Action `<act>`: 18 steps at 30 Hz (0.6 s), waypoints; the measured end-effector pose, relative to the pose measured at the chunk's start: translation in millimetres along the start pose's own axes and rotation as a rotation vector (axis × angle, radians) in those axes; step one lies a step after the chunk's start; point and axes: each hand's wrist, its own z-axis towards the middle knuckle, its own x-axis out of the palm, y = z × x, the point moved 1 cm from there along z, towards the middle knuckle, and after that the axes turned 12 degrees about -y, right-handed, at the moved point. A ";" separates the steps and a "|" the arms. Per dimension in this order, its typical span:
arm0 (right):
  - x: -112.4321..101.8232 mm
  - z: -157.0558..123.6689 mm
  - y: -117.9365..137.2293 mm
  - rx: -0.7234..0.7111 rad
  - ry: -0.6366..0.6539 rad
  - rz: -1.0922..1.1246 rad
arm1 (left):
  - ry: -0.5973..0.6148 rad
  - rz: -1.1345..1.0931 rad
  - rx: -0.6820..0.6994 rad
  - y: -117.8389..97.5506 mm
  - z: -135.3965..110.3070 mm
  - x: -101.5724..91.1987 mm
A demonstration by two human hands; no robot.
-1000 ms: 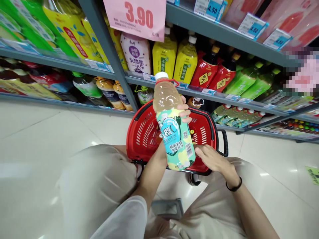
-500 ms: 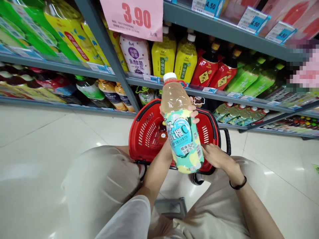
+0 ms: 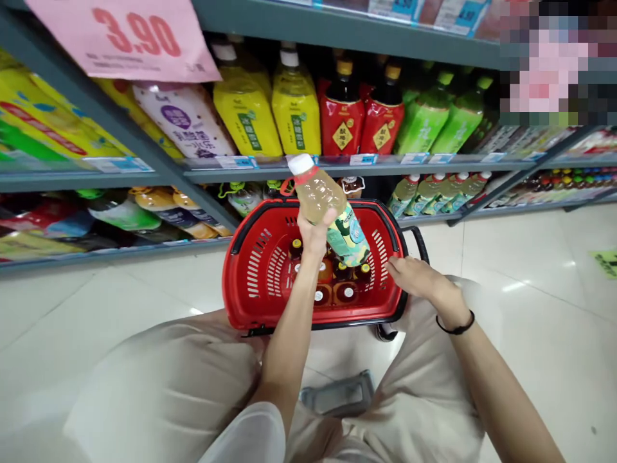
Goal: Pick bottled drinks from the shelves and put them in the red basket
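Note:
My left hand [image 3: 314, 233] grips a large bottle of pale yellow drink [image 3: 328, 206] with a white cap and a teal and yellow label, tilted over the red shopping basket [image 3: 250, 276]. The basket stands on the floor in front of my knees and holds several smaller capped bottles [image 3: 332, 283]. My right hand [image 3: 409, 276] rests with loosely stretched fingers at the basket's right rim, holding nothing. A black band sits on my right wrist.
Grey shelves [image 3: 337, 168] in front carry yellow, red and green drink bottles with price tags. A pink 3.90 sign [image 3: 125, 38] hangs at the upper left. Glossy white floor tiles spread to both sides. My knees in beige trousers flank the basket.
The left hand has moved the bottle away from me and down toward the basket, tilting it. The right hand has come off the bottle's base. The view has shifted nearer the shelves.

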 end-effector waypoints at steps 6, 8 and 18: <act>-0.9 -5.9 -0.7 0.005 0.021 0.082 | 0.197 0.635 0.395 2.3 -7.4 -8.2; -4.2 -9.5 -0.2 0.020 0.027 0.104 | 0.352 0.824 0.479 5.7 -5.6 -11.1; -16.4 -31.9 -7.0 0.007 0.009 0.231 | 1.055 1.602 0.534 45.7 -6.7 -32.4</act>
